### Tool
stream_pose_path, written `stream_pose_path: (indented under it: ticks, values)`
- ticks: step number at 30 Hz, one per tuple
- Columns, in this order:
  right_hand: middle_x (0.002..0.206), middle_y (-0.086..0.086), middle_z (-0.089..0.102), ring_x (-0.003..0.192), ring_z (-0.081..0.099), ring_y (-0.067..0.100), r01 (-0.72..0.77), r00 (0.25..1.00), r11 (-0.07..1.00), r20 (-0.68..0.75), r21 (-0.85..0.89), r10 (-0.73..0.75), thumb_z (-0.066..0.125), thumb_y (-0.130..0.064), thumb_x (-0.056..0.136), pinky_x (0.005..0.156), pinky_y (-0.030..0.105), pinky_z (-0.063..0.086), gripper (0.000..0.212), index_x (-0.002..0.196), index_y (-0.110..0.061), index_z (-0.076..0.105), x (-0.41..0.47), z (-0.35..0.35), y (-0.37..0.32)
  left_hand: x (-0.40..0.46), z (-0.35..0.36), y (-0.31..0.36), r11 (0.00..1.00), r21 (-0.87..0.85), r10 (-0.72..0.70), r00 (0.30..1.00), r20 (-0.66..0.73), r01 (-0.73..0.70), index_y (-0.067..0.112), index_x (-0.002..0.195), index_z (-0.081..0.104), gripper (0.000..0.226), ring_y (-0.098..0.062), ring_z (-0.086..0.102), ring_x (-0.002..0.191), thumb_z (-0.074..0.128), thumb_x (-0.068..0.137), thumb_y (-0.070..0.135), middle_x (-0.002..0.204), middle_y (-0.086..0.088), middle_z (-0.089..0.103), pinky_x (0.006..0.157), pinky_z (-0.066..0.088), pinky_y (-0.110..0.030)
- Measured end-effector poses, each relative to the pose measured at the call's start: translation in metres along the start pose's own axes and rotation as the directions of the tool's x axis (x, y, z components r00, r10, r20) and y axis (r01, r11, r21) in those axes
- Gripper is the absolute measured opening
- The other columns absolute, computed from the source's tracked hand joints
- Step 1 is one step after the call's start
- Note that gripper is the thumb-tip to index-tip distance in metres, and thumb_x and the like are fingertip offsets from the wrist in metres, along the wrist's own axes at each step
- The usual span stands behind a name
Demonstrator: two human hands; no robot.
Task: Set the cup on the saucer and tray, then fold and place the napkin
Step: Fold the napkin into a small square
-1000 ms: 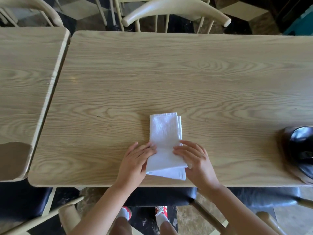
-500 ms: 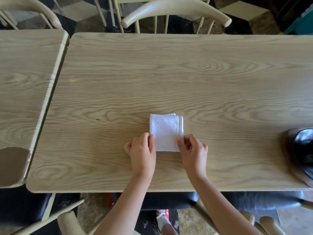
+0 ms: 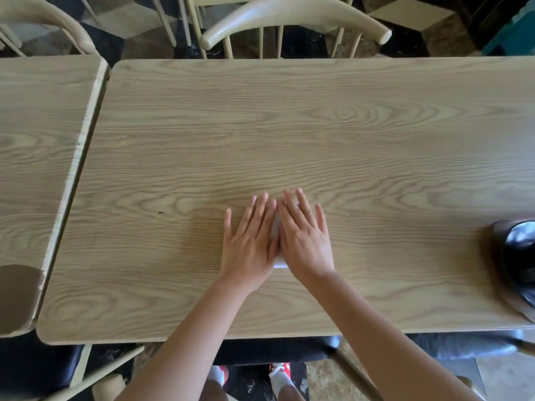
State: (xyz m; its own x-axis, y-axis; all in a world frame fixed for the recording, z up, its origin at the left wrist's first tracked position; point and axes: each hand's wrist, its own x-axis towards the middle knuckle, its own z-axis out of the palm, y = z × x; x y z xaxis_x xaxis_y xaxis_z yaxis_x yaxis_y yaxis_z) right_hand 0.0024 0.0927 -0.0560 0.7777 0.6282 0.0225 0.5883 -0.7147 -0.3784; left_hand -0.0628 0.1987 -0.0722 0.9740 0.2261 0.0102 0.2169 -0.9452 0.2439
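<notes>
A folded white napkin (image 3: 279, 263) lies on the wooden table (image 3: 289, 125) near its front edge, almost wholly hidden under my hands. Only a thin strip between them and a small corner at the bottom show. My left hand (image 3: 250, 241) lies flat on the napkin's left part, fingers stretched out. Beside it and touching it, my right hand (image 3: 304, 238) lies flat on the right part. A glossy black cup (image 3: 521, 250) stands at the right edge, cut off by the frame. I cannot make out a saucer or a tray.
A second wooden table (image 3: 37, 169) adjoins on the left with a narrow gap between. Cream wooden chairs (image 3: 289, 15) stand behind the far edge. A black chair seat and my shoes show below the front edge.
The napkin was folded in half from a long strip into a small square. Both hands then moved from its sides onto its top and now lie flat, covering it.
</notes>
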Motion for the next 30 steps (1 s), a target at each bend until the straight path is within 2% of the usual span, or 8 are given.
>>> stream_pose_path:
  ticks: [2, 6, 9, 13, 16, 23, 26, 30]
  values:
    - [0.151, 0.005, 0.03, 0.14, 0.0, 0.02, 0.007, 0.999, 1.0, 0.042, 0.006, -0.007, 0.041, -0.015, 0.096, 0.115, 0.043, 0.011, 0.046, 0.141, -0.01, 0.034, 0.001, 0.008, 0.004, 0.001, 0.004, -0.001, 0.999, 0.034, -0.013, 0.999, 0.039, 0.011, 0.015, 0.144, 0.024, 0.055, -0.022, 0.023, 0.141, 0.022, 0.094, 0.038, 0.153, -0.005, 0.027, 0.108, 0.016, -0.061]
    - [0.148, 0.008, 0.036, 0.142, 0.011, 0.023, 0.027, 1.0, 0.999, 0.012, 0.021, -0.028, 0.045, -0.017, 0.095, 0.115, 0.041, 0.018, 0.045, 0.139, -0.007, 0.037, 0.006, 0.014, 0.007, 0.006, 0.007, -0.001, 0.998, 0.055, -0.04, 0.996, 0.083, 0.035, 0.016, 0.145, 0.023, 0.057, -0.021, 0.019, 0.142, 0.027, 0.093, 0.039, 0.154, -0.005, 0.026, 0.106, 0.019, -0.064]
    - [0.15, 0.007, 0.032, 0.142, 0.009, 0.023, 0.095, 0.994, 0.995, 0.049, 0.034, -0.097, 0.035, -0.02, 0.096, 0.117, 0.044, 0.017, 0.047, 0.141, -0.007, 0.034, 0.008, 0.012, 0.015, 0.008, 0.002, -0.003, 0.996, 0.093, -0.001, 0.994, 0.109, -0.009, 0.011, 0.143, 0.027, 0.058, -0.024, 0.027, 0.14, 0.024, 0.093, 0.039, 0.151, -0.008, 0.032, 0.104, 0.023, -0.065]
    - [0.145, 0.009, 0.042, 0.139, 0.025, 0.03, 0.266, 0.963, 0.964, 0.046, 0.001, -0.266, 0.047, -0.012, 0.094, 0.113, 0.048, 0.026, 0.044, 0.136, -0.004, 0.042, 0.016, 0.006, 0.024, -0.002, -0.002, 0.001, 0.988, 0.153, -0.032, 0.989, 0.146, 0.01, 0.005, 0.141, 0.029, 0.067, -0.031, 0.031, 0.138, 0.027, 0.09, 0.047, 0.148, -0.016, 0.036, 0.105, 0.024, -0.063]
    - [0.147, 0.006, 0.039, 0.139, 0.025, 0.027, 0.512, 0.85, 0.857, 0.176, -0.06, -0.496, 0.032, -0.022, 0.096, 0.114, 0.044, 0.022, 0.046, 0.14, -0.007, 0.036, 0.029, 0.002, 0.035, -0.024, 0.0, 0.012, 0.982, 0.165, -0.122, 0.977, 0.176, 0.093, 0.003, 0.141, 0.028, 0.075, -0.038, 0.033, 0.135, 0.03, 0.086, 0.053, 0.146, -0.024, 0.034, 0.103, 0.027, -0.064]
    - [0.155, -0.005, 0.022, 0.143, 0.015, 0.015, 0.926, 0.375, 0.352, 0.467, -0.138, -0.801, 0.019, -0.032, 0.094, 0.116, 0.042, 0.002, 0.054, 0.146, -0.016, 0.019, 0.07, 0.0, 0.032, -0.097, 0.001, 0.031, 0.979, 0.16, -0.165, 0.957, 0.237, 0.129, 0.008, 0.146, 0.019, 0.084, -0.037, 0.022, 0.139, 0.025, 0.085, 0.065, 0.153, -0.027, 0.015, 0.105, 0.018, -0.065]
    - [0.154, -0.005, 0.024, 0.143, 0.017, 0.015, 0.941, 0.338, 0.293, 0.413, -0.17, -0.846, 0.025, -0.033, 0.093, 0.115, 0.044, 0.003, 0.055, 0.146, -0.017, 0.021, 0.078, -0.005, 0.025, -0.106, -0.005, 0.028, 0.989, 0.09, -0.13, 0.971, 0.199, 0.114, 0.016, 0.146, 0.022, 0.074, -0.027, 0.016, 0.143, 0.024, 0.088, 0.062, 0.155, -0.017, 0.016, 0.11, 0.01, -0.063]
    - [0.151, -0.005, 0.031, 0.141, 0.023, 0.016, 0.942, 0.333, 0.298, 0.351, -0.152, -0.875, 0.029, -0.03, 0.096, 0.113, 0.043, 0.011, 0.049, 0.144, -0.019, 0.028, 0.069, -0.008, 0.033, -0.089, -0.007, 0.013, 0.982, 0.035, 0.175, 0.966, 0.19, -0.184, 0.028, 0.147, 0.016, 0.064, -0.024, 0.012, 0.144, 0.025, 0.091, 0.059, 0.157, -0.011, 0.011, 0.114, 0.009, -0.052]
